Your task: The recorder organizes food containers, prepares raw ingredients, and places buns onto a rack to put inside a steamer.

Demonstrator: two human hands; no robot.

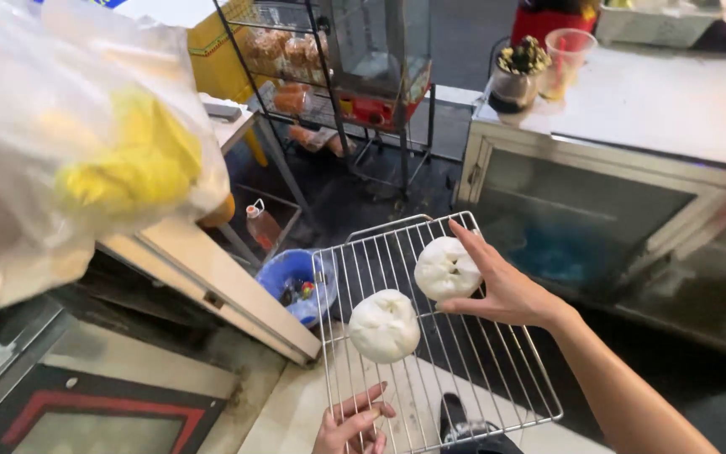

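My left hand (350,424) grips the near edge of a wire rack (497,382), which it holds level above the floor. A round white steamed bun (384,326) lies on the rack's middle. My right hand (506,290) reaches in from the right with its fingers round a second white bun (445,269), at the rack's far part; I cannot tell whether this bun rests on the wires or is just lifted. A dark shoe (455,420) shows through the rack below.
A translucent plastic bag (60,143) with something yellow inside fills the upper left, close to the camera. Below the rack's left edge stands a blue bucket (291,282). A glass-fronted steel counter (632,109) runs along the right, a wire shelf of packaged food (296,59) behind.
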